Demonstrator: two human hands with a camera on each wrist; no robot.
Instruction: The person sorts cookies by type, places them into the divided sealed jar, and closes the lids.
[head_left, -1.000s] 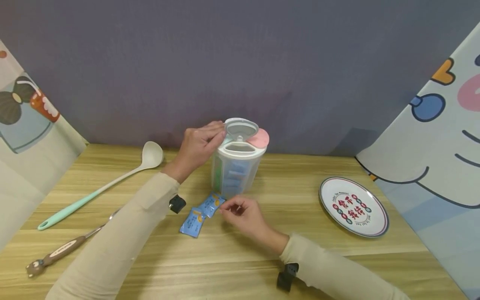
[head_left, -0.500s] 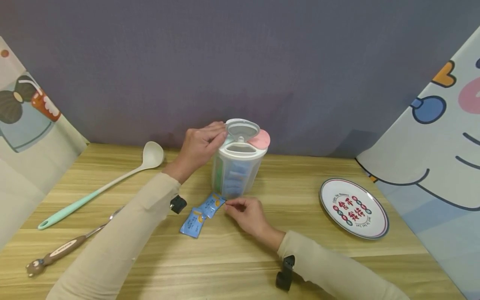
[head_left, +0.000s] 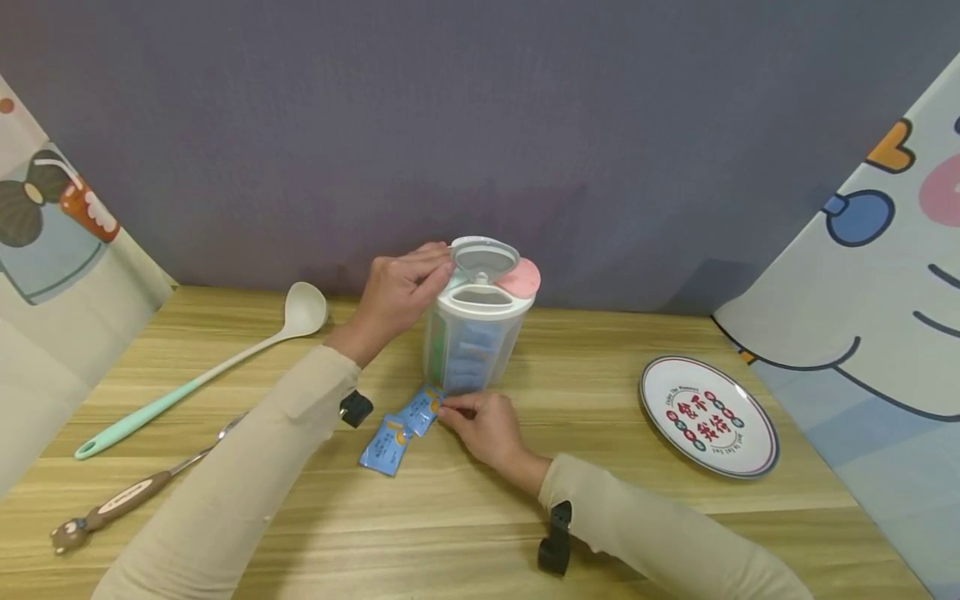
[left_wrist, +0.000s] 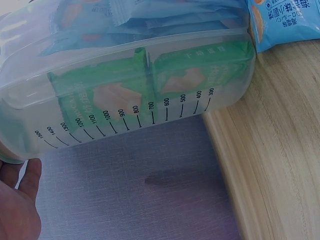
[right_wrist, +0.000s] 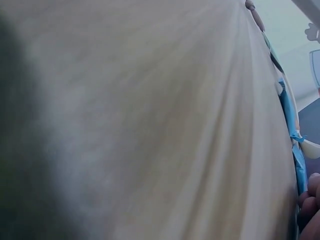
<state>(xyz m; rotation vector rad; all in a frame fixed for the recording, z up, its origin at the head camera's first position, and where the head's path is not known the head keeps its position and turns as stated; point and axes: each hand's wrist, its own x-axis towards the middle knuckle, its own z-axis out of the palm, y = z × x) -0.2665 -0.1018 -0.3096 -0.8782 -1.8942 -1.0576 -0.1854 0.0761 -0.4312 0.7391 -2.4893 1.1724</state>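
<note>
A clear divided food storage container (head_left: 480, 346) stands upright, with one white-grey flap (head_left: 484, 257) raised above its opening. My left hand (head_left: 397, 292) holds the container's top at the left, thumb in front and fingers partly hidden behind the flap. The left wrist view shows green packets (left_wrist: 200, 70) and blue packets (left_wrist: 170, 15) inside. In front of it lie two blue snack packets: one (head_left: 422, 409) touches the base, the other (head_left: 386, 446) lies nearer, slightly overlapping. My right hand (head_left: 487, 429) pinches the right corner of the farther packet, thumb and forefinger together.
At left lies a ladle (head_left: 225, 367) with a mint handle. Nearer is a brown bear-handled utensil (head_left: 135, 493), partly hidden by the left sleeve. A white plate (head_left: 708, 417) with red lettering rests at right. A grey panel (head_left: 600, 150) rises behind the wooden table (head_left: 420, 533).
My right hand has drawn in its fingers beside the farther packet, then shifted slightly left onto its corner. My left hand and the container stay in place.
</note>
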